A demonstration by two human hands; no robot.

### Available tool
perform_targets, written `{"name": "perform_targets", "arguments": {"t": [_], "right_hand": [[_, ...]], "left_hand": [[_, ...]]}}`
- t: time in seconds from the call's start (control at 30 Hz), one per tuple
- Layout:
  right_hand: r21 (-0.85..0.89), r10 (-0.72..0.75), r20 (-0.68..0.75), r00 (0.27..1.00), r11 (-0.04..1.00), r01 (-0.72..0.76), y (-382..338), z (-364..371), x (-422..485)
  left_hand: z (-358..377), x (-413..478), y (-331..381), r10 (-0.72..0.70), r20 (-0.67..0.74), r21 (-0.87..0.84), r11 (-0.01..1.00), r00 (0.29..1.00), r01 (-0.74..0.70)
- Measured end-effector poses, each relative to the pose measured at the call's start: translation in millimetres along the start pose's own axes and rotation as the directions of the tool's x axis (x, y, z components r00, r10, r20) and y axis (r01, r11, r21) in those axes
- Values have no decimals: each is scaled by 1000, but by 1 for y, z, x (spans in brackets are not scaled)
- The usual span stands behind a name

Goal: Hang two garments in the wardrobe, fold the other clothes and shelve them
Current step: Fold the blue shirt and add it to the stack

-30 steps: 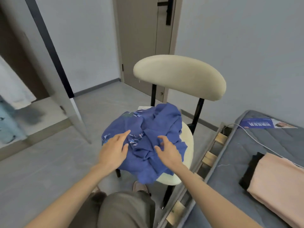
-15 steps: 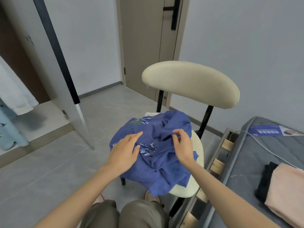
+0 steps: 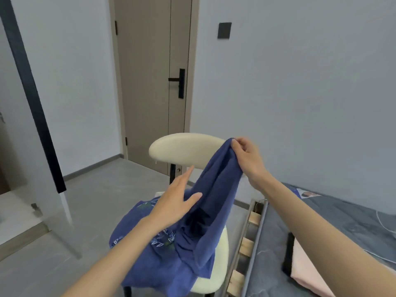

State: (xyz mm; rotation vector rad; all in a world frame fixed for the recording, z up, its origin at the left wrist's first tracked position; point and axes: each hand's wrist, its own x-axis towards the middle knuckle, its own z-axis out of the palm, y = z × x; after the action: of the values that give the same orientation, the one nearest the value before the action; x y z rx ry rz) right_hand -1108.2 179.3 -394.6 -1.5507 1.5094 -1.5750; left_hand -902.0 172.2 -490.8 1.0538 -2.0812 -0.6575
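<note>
One edge of blue garment (image 3: pixel 216 189) pinched in right hand (image 3: pixel 248 159) above chair (image 3: pixel 184 150); left hand (image 3: pixel 177 207) flat, released, against fabric. Thin pinch risked slip, garment dragging onto floor (image 3: pixel 96 206).

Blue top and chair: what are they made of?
The blue top looks like soft, matte cloth, maybe cotton: it droops in folds from the right hand. The chair seems padded, covered in smooth cream leather or vinyl with faint sheen, on black posts, likely metal.
</note>
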Motion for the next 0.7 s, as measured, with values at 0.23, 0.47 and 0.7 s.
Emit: {"name": "perform_targets", "arguments": {"t": [0.23,0.47,0.7], "right_hand": [[21,-81,-5,997,996,81,-53,-40,-15],[54,-61,48,997,997,59,-82,-72,-22],[34,-40,-52,998,999,41,-92,-101,-24]], "left_hand": [[24,10,53,157,26,-68,986,987,-155],[36,18,77,1,87,-316,948,996,27],[57,27,99,68,71,-239,970,995,-50]]}}
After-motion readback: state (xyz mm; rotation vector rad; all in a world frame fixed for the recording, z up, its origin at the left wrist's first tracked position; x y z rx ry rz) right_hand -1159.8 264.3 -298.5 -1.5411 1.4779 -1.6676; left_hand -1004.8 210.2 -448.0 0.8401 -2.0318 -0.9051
